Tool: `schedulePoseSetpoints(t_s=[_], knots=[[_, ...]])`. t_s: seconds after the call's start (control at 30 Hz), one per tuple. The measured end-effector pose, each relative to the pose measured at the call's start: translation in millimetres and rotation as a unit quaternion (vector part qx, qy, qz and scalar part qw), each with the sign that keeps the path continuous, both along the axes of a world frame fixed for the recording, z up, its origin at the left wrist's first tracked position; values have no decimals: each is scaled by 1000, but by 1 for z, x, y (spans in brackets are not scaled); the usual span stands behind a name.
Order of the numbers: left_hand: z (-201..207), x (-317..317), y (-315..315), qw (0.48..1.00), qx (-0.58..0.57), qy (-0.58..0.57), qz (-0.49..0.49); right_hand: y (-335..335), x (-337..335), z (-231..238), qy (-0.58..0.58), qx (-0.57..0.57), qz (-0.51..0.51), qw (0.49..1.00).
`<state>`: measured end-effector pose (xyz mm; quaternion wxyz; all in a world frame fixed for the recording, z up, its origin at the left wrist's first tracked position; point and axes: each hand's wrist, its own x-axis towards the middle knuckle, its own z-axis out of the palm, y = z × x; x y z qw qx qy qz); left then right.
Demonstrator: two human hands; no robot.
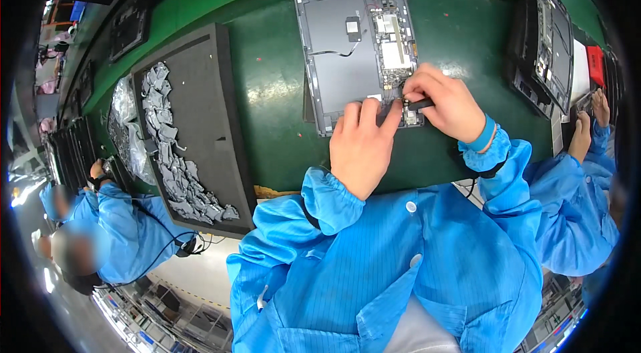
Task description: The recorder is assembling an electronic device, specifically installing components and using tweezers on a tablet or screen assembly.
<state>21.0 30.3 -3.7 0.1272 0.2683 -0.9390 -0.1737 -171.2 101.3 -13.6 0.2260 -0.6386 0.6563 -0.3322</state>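
Opened device (360, 69) lying flat, inside up, on green bench (461, 39), presumably for access. Apparently steadied by left hand (362, 146), spread against near end. Pinching small black piece (420, 104) in right hand (453, 106).

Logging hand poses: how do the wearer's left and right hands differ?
The left hand lies palm-down, fingers extended; the right hand is curled, pinching a small black object.
The left hand shows no band; the right hand wears a teal wristband.
Both are at the near end of the opened device chassis.
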Motion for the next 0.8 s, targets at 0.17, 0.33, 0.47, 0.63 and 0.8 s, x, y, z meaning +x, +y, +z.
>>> schedulePoseSetpoints(t_s=[0.17,0.33,0.47,0.63,0.8], knots=[[0,-3,-11,999,8,-22,-24,6,-1,5,-76,22,-74,994],[-6,-3,-26,996,47,49,-66,14,3,-2,-89,22,-139,986],[-4,-5,-23,993,21,47,-104,18,4,-8,-128,35,-168,977],[-2,-8,-21,995,-8,16,-101,19,2,-6,-121,37,-166,978],[-3,-8,-20,996,1,11,-91,20,2,-6,-121,43,-162,978]])
